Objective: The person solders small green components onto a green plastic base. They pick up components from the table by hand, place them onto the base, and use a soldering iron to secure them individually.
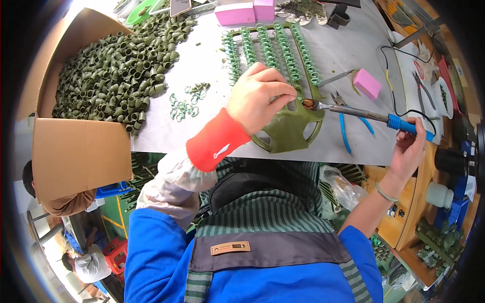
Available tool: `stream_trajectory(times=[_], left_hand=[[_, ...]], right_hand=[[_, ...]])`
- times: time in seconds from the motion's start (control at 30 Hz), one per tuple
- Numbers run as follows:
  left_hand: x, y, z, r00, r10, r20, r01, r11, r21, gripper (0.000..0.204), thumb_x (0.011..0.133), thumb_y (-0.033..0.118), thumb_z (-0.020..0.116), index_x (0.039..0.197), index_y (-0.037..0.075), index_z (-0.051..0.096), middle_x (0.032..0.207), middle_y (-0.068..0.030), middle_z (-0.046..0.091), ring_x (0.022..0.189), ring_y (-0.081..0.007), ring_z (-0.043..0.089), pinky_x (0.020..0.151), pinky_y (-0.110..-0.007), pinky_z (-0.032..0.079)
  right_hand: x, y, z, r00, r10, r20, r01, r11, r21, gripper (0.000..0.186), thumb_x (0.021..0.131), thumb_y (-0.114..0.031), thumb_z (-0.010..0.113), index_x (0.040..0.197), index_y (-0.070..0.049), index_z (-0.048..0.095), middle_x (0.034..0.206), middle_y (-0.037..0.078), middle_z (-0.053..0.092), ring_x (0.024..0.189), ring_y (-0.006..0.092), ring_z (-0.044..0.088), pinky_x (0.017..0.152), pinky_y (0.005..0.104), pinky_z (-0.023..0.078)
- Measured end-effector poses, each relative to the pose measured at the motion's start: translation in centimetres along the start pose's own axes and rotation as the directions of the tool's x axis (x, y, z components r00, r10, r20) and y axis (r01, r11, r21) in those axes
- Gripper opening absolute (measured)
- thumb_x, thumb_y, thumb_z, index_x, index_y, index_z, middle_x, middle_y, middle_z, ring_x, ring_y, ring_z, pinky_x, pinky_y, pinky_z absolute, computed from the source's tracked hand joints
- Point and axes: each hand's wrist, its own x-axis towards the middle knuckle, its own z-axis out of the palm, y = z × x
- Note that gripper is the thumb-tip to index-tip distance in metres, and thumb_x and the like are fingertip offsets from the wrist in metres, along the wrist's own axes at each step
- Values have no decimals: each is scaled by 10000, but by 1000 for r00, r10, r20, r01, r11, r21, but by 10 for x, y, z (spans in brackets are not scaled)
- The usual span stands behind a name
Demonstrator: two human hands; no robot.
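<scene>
On the table lies an olive-green frame [293,132], with rows of light green rings [270,48] along its bars. My right hand [408,147] grips a soldering iron [361,113] by its blue handle. The iron reaches left across the frame, its brown-crusted tip over the frame's solid near part. Close to that tip, my left hand [260,96] is closed in a pinch above the frame; what its fingertips hold, if anything, is hidden. Blue-handled cutting pliers [344,132] lie beneath the iron. A thin blade [336,78] and a pink block [367,84] are just beyond.
A cardboard box [81,154] at left spills a heap of olive-green cup-shaped parts [121,70]. Loose green rings [183,108] lie beside it. Pink blocks [235,14] and a glove [302,11] are at the back. The iron's black cable [386,65] loops at right, near other pliers [423,88].
</scene>
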Motion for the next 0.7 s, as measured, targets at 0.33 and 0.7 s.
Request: stream_trajectory(times=[0.33,0.7], left_hand=[[4,-5,30,999,-24,34,21,997,74,105,719,142,726,820,169,733,729,11,496,751,-204,456,692,-325,407],[-26,-52,-55,713,-688,-131,694,720,-8,137,823,134,660,930,51,680,953,-93,672,739,-191,649,679,-269,506]], right_hand=[[0,6,0,998,-6,59,8,1000,-21,238,864,-229,633,809,0,658,657,45,602,518,78,534,500,211,416],[8,1,-22,997,41,62,-44,998,51,236,905,-239,582,848,-13,618,751,26,594,535,76,482,513,202,378]])
